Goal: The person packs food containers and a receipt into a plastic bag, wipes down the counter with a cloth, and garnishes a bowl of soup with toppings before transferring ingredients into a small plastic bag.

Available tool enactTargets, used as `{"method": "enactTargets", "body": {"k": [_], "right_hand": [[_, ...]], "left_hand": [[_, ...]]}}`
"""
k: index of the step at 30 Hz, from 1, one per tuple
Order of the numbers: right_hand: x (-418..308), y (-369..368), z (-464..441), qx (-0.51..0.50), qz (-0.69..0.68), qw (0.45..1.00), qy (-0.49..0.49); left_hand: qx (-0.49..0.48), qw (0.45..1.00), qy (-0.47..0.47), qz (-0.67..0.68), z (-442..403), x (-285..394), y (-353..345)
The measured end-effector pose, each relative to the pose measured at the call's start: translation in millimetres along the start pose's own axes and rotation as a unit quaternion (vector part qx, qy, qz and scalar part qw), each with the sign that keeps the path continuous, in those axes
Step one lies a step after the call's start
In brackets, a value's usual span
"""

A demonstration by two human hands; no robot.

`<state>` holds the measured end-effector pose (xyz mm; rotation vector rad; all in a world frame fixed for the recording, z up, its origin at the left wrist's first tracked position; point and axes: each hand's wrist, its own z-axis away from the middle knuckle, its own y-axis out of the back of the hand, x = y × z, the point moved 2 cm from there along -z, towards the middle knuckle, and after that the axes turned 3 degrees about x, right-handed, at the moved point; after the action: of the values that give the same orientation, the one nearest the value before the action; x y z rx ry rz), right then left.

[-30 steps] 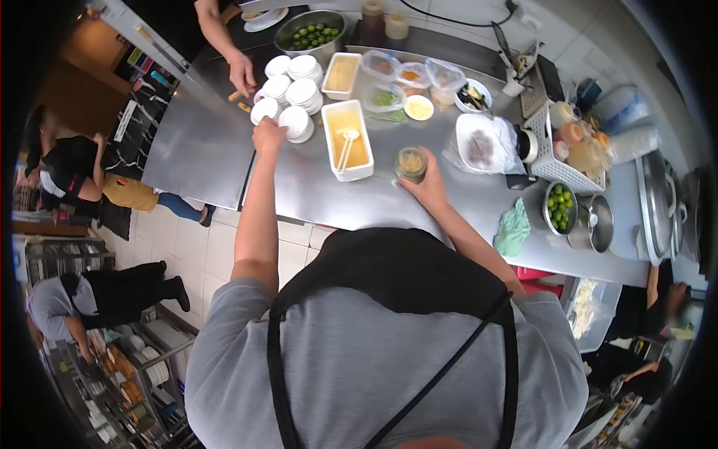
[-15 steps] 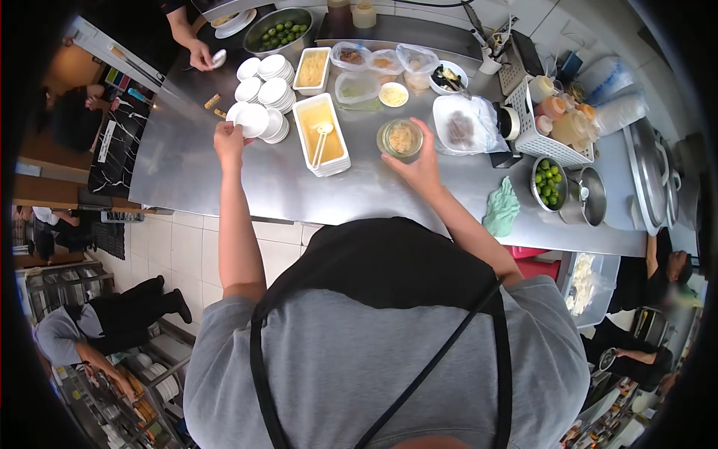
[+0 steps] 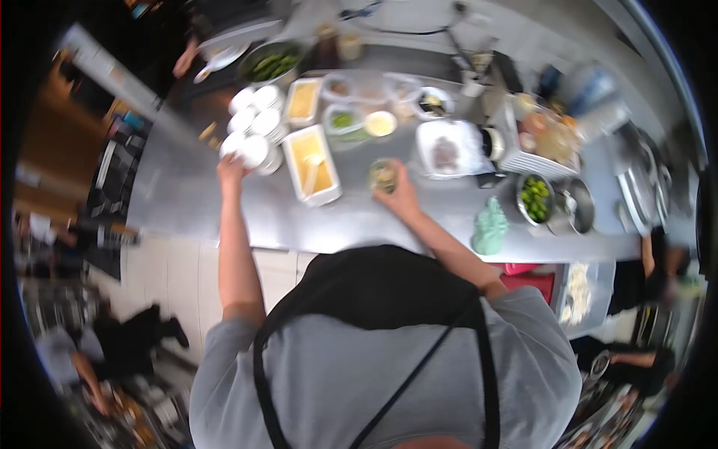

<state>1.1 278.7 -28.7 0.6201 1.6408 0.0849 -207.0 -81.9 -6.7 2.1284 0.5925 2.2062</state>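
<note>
The view is blurred by motion. My left hand (image 3: 232, 169) grips the near edge of a small white dish (image 3: 232, 146) beside stacks of white dishes (image 3: 266, 123) on the steel table. My right hand (image 3: 402, 191) is wrapped round a small glass jar (image 3: 382, 177) with pale contents, at the middle of the table. Between my hands stands a white rectangular container (image 3: 329, 196) with yellow liquid and a pale spoon in it. Behind it is a second white container (image 3: 303, 101) with yellow contents.
A bowl of green fruit (image 3: 271, 64) stands at the back left, near a co-worker's hand (image 3: 185, 58). A bag-wrapped tray (image 3: 444, 148), a green cloth (image 3: 490, 226), a bottle basket (image 3: 540, 142) and metal bowls (image 3: 535, 199) lie to the right.
The view has shifted and blurred. My left hand still holds a white dish by the stacks, and the jar stays in my right hand. The co-worker's hand has moved back from the stacks.
</note>
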Motion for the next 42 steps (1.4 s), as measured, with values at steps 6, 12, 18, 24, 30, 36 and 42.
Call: {"method": "enactTargets", "body": {"k": [6, 12, 18, 24, 30, 36, 42], "right_hand": [[-53, 86, -22, 0.07, 0.129, 0.987, 0.069], [-62, 311, -92, 0.427, 0.215, 0.853, 0.209], [-51, 515, -112, 0.668, 0.426, 0.61, -0.002], [-77, 567, -128, 0.599, 0.378, 0.695, -0.124], [-91, 582, -144, 0.583, 0.384, 0.715, -0.04], [-151, 487, -150, 0.389, -0.259, 0.858, 0.214], [-184, 350, -127, 0.165, -0.525, 0.82, 0.159]], "left_hand": [[0.001, 0.985, -0.032, -0.167, -18, -21, -8], [0.005, 0.99, -0.048, -0.13, -5, -3, 13], [-0.006, 0.996, -0.048, -0.08, 18, 33, 30], [0.005, 0.992, -0.078, -0.098, 52, 86, 36], [0.005, 0.995, -0.071, -0.071, 77, 115, 38], [-0.038, 0.961, -0.274, -0.02, 124, 173, -20], [-0.211, 0.835, -0.5, -0.09, 206, 230, -121]]}}
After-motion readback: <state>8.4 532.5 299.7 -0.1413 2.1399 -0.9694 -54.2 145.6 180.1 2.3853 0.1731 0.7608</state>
